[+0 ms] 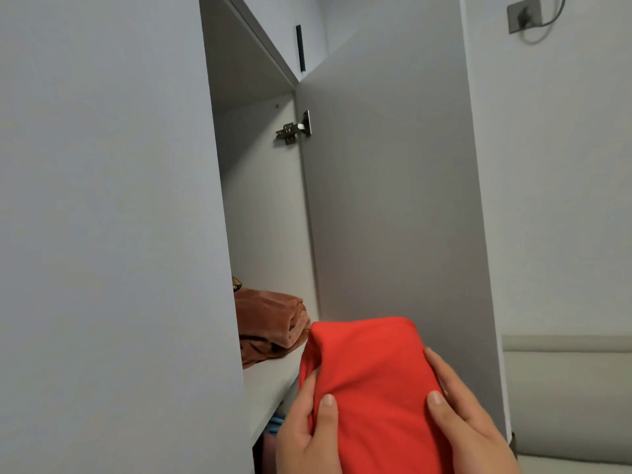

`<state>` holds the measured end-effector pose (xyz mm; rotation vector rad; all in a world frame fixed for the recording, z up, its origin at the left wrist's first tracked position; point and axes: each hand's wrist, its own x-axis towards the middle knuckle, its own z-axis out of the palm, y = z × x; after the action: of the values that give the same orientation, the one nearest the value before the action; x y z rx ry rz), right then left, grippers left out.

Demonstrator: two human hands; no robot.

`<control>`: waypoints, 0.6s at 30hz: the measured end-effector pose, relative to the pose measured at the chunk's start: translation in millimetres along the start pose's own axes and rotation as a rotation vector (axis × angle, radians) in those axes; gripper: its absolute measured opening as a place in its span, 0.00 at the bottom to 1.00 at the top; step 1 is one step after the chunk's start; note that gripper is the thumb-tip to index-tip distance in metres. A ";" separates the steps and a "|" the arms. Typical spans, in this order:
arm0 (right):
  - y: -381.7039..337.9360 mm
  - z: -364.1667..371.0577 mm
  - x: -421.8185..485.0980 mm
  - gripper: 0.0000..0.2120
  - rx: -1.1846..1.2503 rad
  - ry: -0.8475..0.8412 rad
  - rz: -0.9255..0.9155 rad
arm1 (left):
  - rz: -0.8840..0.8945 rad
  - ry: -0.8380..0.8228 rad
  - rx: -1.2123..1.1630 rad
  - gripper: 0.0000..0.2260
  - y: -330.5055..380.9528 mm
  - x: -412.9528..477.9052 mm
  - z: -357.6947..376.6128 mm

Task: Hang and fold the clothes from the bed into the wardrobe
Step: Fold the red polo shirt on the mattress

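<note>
Folded red garment: we hold it between both hands in the near middle of the view. Its far end reaches up in front of the open wardrobe door.
Left hand: we grip the garment's left edge. The thumb lies on top of the cloth and the fingers are curled along its side.
Right hand: we clasp the garment's right edge the same way. The thumb presses on the top face and the fingers run along the right side.
Garment against hands: it sits between our two palms and juts out beyond the fingertips toward the far side. Its near end runs out of view at the bottom.
Garment against shelf: its left edge is just beside the front lip of the white shelf. We cannot tell whether it touches.
Brown folded cloth: it lies on that shelf, far and left of the red garment and close to its far left corner.
Blue cloth: we see a sliver under the shelf, just left of our left hand.
Hinge: metal, high up, joining the door to the wardrobe side.
Closed left door: it fills the left of the view.
Wall socket: far upper right, with a grey cable plugged in.
Beige padded surface: low on the right, beyond the door.
</note>
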<state>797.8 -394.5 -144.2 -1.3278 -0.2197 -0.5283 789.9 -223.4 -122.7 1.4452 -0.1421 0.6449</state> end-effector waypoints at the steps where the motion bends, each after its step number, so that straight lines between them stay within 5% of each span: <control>1: -10.5 11.1 2.3 0.24 -0.014 -0.030 -0.020 | 0.027 0.033 0.013 0.26 1.4 6.3 1.8; 9: -19.1 54.7 68.2 0.20 -0.007 -0.102 -0.083 | 0.130 0.143 0.002 0.16 11.5 58.6 11.8; 18: 27.7 87.3 181.0 0.19 0.147 -0.209 -0.077 | 0.202 0.311 0.104 0.18 -13.7 137.8 54.9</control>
<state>979.9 -350.2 -66.5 -1.2343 -0.4753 -0.4289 925.8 -230.7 -62.3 1.4211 -0.0102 1.0470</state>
